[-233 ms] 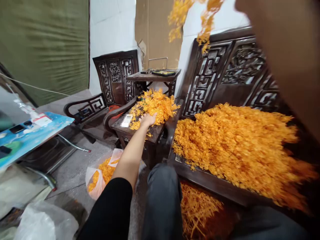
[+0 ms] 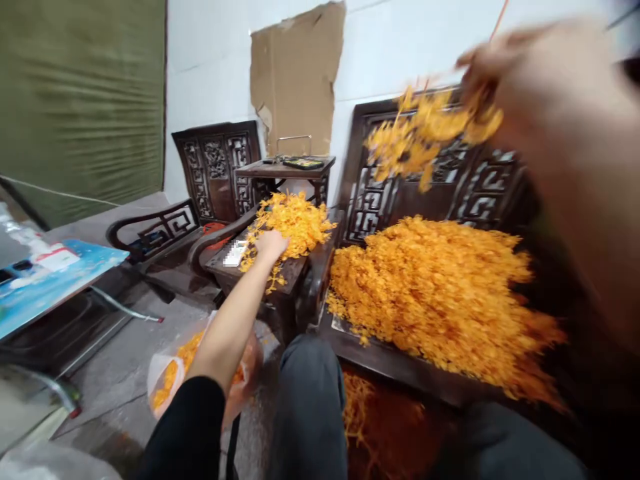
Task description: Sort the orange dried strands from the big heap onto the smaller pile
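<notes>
- The left hand (image 2: 271,244) is far out in front, at the end of a long, straight arm with a black sleeve near the shoulder.
- It lies palm down on the edge of the small orange pile (image 2: 290,223), fingers curled into the strands.
- That pile sits on a dark wooden surface (image 2: 287,270) between two carved chairs.
- The right hand (image 2: 545,100) is lifted high and close to the camera, and it looks blurry.
- Its fingers are pinched on a hanging orange bunch (image 2: 425,137).
- The bunch dangles above the big orange heap (image 2: 435,300), not touching it.
- The heap covers the seat of the carved bench (image 2: 385,363).
- A plastic bag (image 2: 170,377) with more orange bits sits on the floor under the left arm.
</notes>
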`<move>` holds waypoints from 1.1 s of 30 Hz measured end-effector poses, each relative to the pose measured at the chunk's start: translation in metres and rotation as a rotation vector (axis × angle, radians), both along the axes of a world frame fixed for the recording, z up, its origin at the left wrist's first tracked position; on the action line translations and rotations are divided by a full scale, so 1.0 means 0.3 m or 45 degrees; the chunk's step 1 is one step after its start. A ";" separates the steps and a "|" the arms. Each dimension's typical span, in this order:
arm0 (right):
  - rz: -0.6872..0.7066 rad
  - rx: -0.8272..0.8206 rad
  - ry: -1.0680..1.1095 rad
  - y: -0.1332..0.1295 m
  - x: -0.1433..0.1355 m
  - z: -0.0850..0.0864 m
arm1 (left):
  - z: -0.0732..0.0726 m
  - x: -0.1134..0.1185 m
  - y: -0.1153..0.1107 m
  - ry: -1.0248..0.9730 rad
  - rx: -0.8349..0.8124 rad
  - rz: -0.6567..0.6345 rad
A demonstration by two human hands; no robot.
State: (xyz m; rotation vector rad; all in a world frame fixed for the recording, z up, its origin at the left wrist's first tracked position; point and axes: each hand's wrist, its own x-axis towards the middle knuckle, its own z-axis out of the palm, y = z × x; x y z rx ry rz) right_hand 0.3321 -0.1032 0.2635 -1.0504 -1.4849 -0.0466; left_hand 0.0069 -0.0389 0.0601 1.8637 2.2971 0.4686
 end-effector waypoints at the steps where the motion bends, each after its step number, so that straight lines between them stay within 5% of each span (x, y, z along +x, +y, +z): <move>1: 0.019 -0.095 0.184 -0.044 0.033 -0.063 | 0.038 0.020 -0.037 0.009 0.053 -0.008; 2: 0.063 -0.177 0.397 -0.081 0.061 -0.136 | 0.071 0.050 -0.082 0.016 0.151 -0.036; 5: 0.321 -0.178 0.869 -0.153 0.120 -0.383 | 0.134 0.193 -0.256 -0.319 0.689 -0.451; 8: 0.489 0.053 0.900 -0.195 0.136 -0.601 | 0.133 0.378 -0.429 -0.885 0.513 -0.858; 12: 0.218 0.246 0.463 -0.267 0.117 -0.765 | 0.064 0.576 -0.504 -1.283 0.186 -0.962; 16: 0.110 0.286 -0.206 -0.316 0.107 -0.854 | -0.025 0.686 -0.427 -1.606 0.110 -0.968; 19: 0.091 0.127 -0.666 -0.324 0.110 -0.901 | -0.095 0.741 -0.375 -1.863 0.073 -0.892; 22: 0.136 -0.036 -0.828 -0.337 0.123 -0.911 | -0.148 0.765 -0.358 -2.026 0.251 -0.726; 27: 0.241 0.057 -0.464 -0.367 0.153 -0.887 | -0.176 0.724 -0.363 -2.279 0.346 -0.419; 33: 0.347 -0.373 0.492 -0.342 0.100 -0.929 | -0.247 0.724 -0.396 -2.269 0.169 -0.599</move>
